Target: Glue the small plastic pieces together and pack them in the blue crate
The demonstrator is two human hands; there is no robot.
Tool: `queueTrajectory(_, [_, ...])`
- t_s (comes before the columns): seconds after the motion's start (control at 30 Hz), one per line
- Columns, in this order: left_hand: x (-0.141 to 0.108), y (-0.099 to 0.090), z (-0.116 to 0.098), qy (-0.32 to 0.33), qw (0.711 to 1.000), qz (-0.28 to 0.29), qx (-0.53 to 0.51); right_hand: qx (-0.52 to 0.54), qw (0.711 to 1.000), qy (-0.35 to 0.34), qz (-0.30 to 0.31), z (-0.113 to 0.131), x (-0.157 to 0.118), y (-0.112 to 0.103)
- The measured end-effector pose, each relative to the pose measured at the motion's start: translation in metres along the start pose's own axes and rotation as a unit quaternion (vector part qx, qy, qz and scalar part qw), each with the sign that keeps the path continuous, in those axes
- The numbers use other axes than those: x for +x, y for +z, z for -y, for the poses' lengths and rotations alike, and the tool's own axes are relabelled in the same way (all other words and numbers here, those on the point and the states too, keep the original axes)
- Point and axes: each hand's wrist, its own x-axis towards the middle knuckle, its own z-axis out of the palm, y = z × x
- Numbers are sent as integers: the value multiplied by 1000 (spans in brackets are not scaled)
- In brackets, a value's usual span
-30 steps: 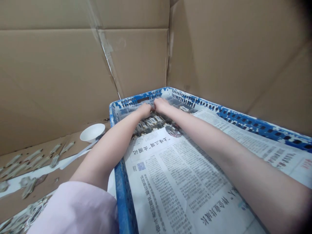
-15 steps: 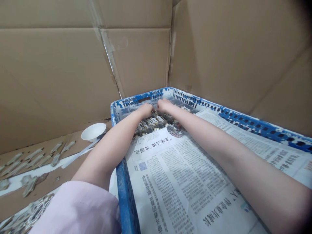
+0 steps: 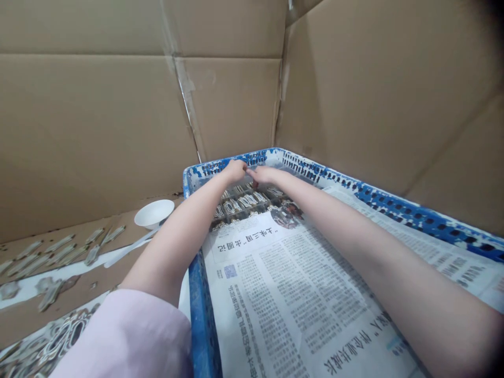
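Note:
At the far end of a blue plastic crate (image 3: pixel 205 315), my left hand (image 3: pixel 236 170) and my right hand (image 3: pixel 264 175) meet with their fingertips close together. Both hands are closed in a pinch; anything between the fingers is too small or hidden to name. Just below them lie rows of small ornate frame-shaped pieces (image 3: pixel 249 200), dark with pale outlines, in what looks like a clear divided tray. Part of the rows is covered by my right forearm. Newspaper (image 3: pixel 275 294) lines the nearer part of the crate.
Left of the crate stands a white bowl (image 3: pixel 154 213) with a pale strip-like tool (image 3: pixel 129 248) beside it. Several slim pieces (image 3: pixel 59 253) lie on cardboard, with more ornate pieces (image 3: pixel 63 336) nearer. Tall cardboard walls (image 3: pixel 236 105) enclose the back and right.
My left hand has risen slightly toward the crate's far rim, and my right hand has shifted a little with its fingers now pointing at the left. The view has tilted slightly.

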Motion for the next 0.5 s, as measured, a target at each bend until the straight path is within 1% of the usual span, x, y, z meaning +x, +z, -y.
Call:
queueTrajectory(0.07, [1, -20, -2, -6, 1000, -18, -1, 2, 1000, -6, 20, 0, 2, 1])
queueTrajectory(0.17, [-4, -59, -3, 1, 998, -59, 10, 0, 999, -12, 46, 0, 3, 0])
queueTrajectory(0.23, [-17, -89, -2, 5, 996, -84, 24, 1, 998, -15, 68, -1, 1, -1])
queueTrajectory(0.27, [-27, -105, -1, 4, 995, -94, 32, 0, 997, -17, 73, -2, 0, 0])
queueTrajectory(0.3, [-40, -121, 1, -1, 994, -104, 42, 0, 997, -24, 75, -4, -2, 1])
queueTrajectory(0.37, [-75, -152, 7, -20, 990, -122, 64, 3, 996, -33, 77, -7, -5, 5])
queueTrajectory(0.43, [-119, -183, 20, -50, 984, -148, 89, 7, 997, -33, 64, -8, -8, 10])
queueTrajectory(0.5, [-170, -213, 40, -100, 972, -177, 115, 17, 997, -56, 50, -6, -10, 10])
